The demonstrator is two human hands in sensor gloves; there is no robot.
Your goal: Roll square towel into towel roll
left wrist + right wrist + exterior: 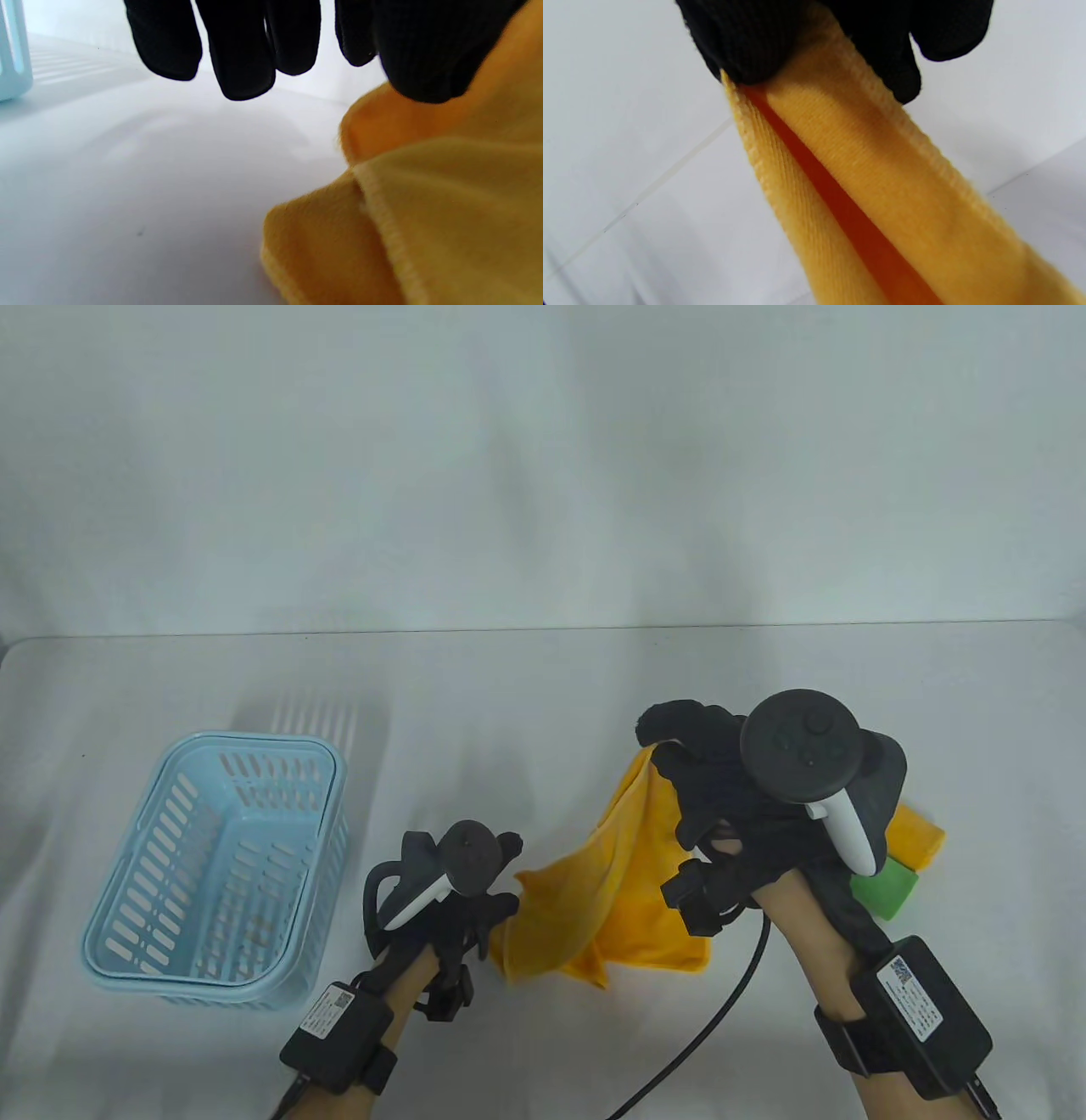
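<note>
Above the counter [543, 687], right hand [730, 780] pinches yellow towel [611, 891] corner, lifting it to spread out; left hand [458, 891] grip w/ thumb on opposite corner, likely pinched.

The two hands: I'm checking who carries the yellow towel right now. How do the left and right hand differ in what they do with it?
The right hand pinches a corner of the yellow towel and holds it raised; the left hand sits lower, at the towel's left edge. In the right wrist view the cloth hangs taut from its fingers; in the left wrist view four fingers hang free of the cloth. Both wear black gloves with trackers.
</note>
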